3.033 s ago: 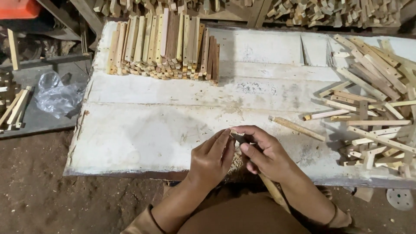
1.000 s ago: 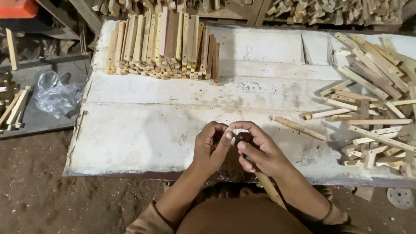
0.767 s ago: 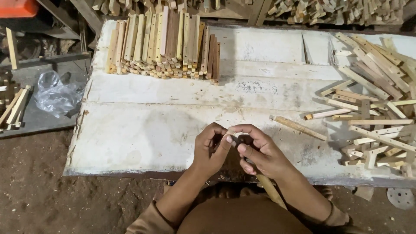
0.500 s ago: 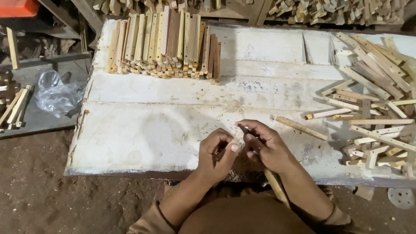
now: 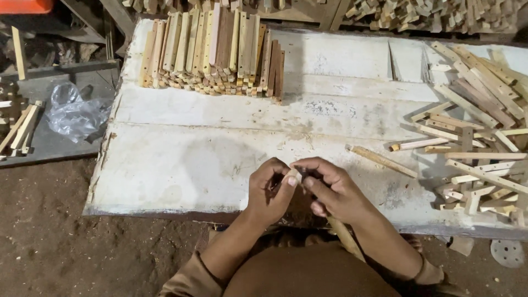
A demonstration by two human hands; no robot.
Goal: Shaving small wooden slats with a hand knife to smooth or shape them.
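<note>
Pinching one wooden stick (image 5: 342, 234), both hands' (image 5: 269, 190) (image 5: 330, 187) grips meet over board's (image 5: 165, 181) near edge.

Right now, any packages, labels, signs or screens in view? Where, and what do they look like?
No labels, signs or screens.
Plastic bag: the only packaging, on the grey tray left of the table; clear, crumpled, shiny.
Red container: top left corner, orange-red, mostly cut off; cannot tell what kind.
Both hands, left hand and right hand, hold a small wood piece at the table's near edge, no wrapping on it.
</note>
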